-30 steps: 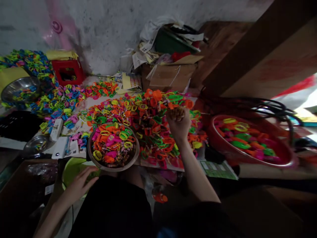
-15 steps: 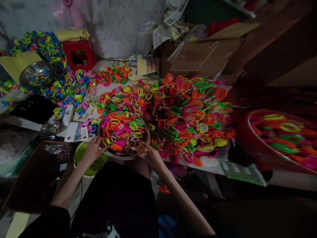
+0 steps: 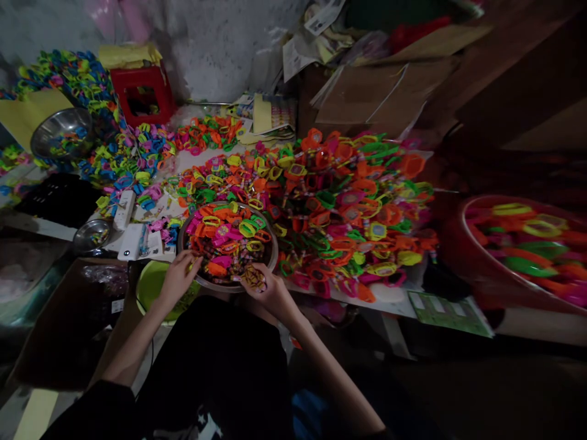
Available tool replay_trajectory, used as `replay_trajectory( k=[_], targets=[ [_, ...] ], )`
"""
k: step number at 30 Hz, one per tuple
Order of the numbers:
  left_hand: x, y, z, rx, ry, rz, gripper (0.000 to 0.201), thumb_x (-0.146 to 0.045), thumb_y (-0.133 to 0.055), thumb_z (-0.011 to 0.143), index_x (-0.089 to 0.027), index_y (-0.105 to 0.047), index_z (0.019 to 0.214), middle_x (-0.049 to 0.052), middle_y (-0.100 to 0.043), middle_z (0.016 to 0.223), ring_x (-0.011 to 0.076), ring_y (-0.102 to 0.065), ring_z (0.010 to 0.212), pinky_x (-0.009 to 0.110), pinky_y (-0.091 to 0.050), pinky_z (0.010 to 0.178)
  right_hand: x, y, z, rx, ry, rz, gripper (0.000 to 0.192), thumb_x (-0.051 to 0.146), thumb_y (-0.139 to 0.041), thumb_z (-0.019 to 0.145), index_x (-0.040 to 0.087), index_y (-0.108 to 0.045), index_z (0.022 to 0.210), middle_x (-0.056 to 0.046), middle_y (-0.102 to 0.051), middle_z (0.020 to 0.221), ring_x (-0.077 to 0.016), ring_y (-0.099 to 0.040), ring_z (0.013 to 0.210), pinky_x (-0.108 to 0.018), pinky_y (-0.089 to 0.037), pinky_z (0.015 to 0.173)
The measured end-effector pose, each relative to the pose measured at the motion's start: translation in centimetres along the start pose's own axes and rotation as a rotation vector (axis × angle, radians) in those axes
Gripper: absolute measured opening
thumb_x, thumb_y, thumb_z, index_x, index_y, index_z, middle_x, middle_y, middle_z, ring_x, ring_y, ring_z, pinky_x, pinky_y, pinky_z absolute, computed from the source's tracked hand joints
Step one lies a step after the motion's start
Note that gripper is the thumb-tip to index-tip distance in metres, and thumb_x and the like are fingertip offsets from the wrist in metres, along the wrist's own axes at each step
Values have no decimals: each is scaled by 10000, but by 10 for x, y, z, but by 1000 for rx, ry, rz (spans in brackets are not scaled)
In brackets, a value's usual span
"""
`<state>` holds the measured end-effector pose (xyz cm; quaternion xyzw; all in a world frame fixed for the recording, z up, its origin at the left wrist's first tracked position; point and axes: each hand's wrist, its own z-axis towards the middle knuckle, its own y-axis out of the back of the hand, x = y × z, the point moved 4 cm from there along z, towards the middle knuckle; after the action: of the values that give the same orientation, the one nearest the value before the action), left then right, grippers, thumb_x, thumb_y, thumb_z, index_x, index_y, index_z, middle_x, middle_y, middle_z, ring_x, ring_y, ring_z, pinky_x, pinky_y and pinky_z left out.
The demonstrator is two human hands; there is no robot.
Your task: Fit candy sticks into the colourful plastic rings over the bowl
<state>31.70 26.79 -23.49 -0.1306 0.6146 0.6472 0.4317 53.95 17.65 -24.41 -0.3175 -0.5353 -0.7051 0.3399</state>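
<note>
Left hand (image 3: 177, 278) grips the near rim of the bowl (image 3: 270, 235); right hand (image 3: 266, 287) closed on a small bundle (image 3: 253, 278) at the same rim. Big toy heap (image 3: 348, 201) crowds just right; table (image 3: 394, 293) edge runs right behind both hands.

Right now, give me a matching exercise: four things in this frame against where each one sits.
Things:
1. red stool
2. red basin
3. round tray
4. right hand

Places:
A. far right edge
B. at the tray's near rim, holding a small bundle
C. back left, by the wall
D. centre, just before the person

Pairs: 1-C, 2-A, 3-D, 4-B
</note>
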Motion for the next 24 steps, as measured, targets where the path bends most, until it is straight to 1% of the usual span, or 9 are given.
replay_trajectory(
  k=[3, 5, 8, 10, 12, 14, 18, 21, 24],
  targets=[
    [-2, -14, 2, 49, 249, -372, 434, -555, -436, 868, -161, -568, 746, 36, -602, 790, 166, -572, 774, 281, -459, 732, 11, -1, 2, -15, -5, 119, 312, 352, -610, 797, 178, -521, 1040, -55, -685, 866, -177, -679, 764, -250, -542, 678],
    [-8, -26, 3, 145, 374, -622, 455, -581, -487, 824, -148, -617, 871, 48, -626, 830, 172, -580, 772, 272, -472, 661, 16, -1, 4, -46, -17, 174, 326, 355, -621, 785, 173, -513, 1033, -64, -686, 876, -181, -680, 777, -259, -549, 694],
    [-27, -34, 3, 302, 355, -832, 505, -477, -660, 738, -161, -589, 1125, 72, -638, 1067, 189, -601, 919, 276, -494, 740, 20, 0, 7, -91, -47, 227, 340, 352, -635, 771, 169, -503, 1025, -74, -689, 893, -186, -682, 795, -273, -554, 716],
    [-39, -32, 1, 356, 275, -787, 545, -419, -717, 701, -159, -574, 1159, 69, -645, 1083, 194, -608, 947, 293, -489, 817, 21, 2, 7, -111, -63, 263, 346, 343, -646, 761, 173, -495, 1021, -73, -692, 899, -184, -683, 801, -275, -556, 722],
    [-48, -27, -1, 347, 185, -621, 444, -435, -665, 762, -154, -606, 1100, 58, -665, 1028, 198, -619, 937, 311, -481, 861, 23, 5, 6, -125, -74, 304, 347, 332, -654, 750, 180, -486, 1013, -69, -696, 901, -179, -685, 800, -270, -559, 719],
    [-55, -21, -3, 277, 68, -409, 326, -439, -584, 839, -162, -638, 1002, 58, -660, 1035, 204, -611, 987, 319, -463, 911, 26, 8, 6, -132, -77, 337, 342, 323, -658, 742, 184, -481, 999, -69, -699, 905, -177, -687, 801, -267, -561, 719],
    [-64, -12, -8, 114, -163, -132, 227, -371, -520, 900, -172, -625, 868, 98, -516, 1298, 221, -481, 1228, 356, -381, 1050, 33, 11, 4, -121, -83, 325, 335, 325, -652, 743, 184, -485, 997, -74, -698, 902, -182, -687, 805, -269, -561, 719],
    [-67, -10, -9, 88, -216, -85, 206, -334, -494, 916, -174, -612, 863, 104, -441, 1376, 227, -423, 1288, 412, -332, 1099, 35, 11, 4, -121, -101, 293, 340, 343, -645, 748, 186, -488, 1007, -76, -695, 895, -189, -684, 802, -270, -558, 704],
    [-72, -11, -8, 136, -226, -155, 189, -333, -534, 898, -181, -597, 990, 112, -514, 1297, 218, -479, 1233, 407, -379, 1061, 35, 12, 4, -120, -103, 236, 341, 350, -637, 753, 185, -495, 1014, -78, -692, 898, -193, -681, 809, -268, -551, 704]
  ],
)
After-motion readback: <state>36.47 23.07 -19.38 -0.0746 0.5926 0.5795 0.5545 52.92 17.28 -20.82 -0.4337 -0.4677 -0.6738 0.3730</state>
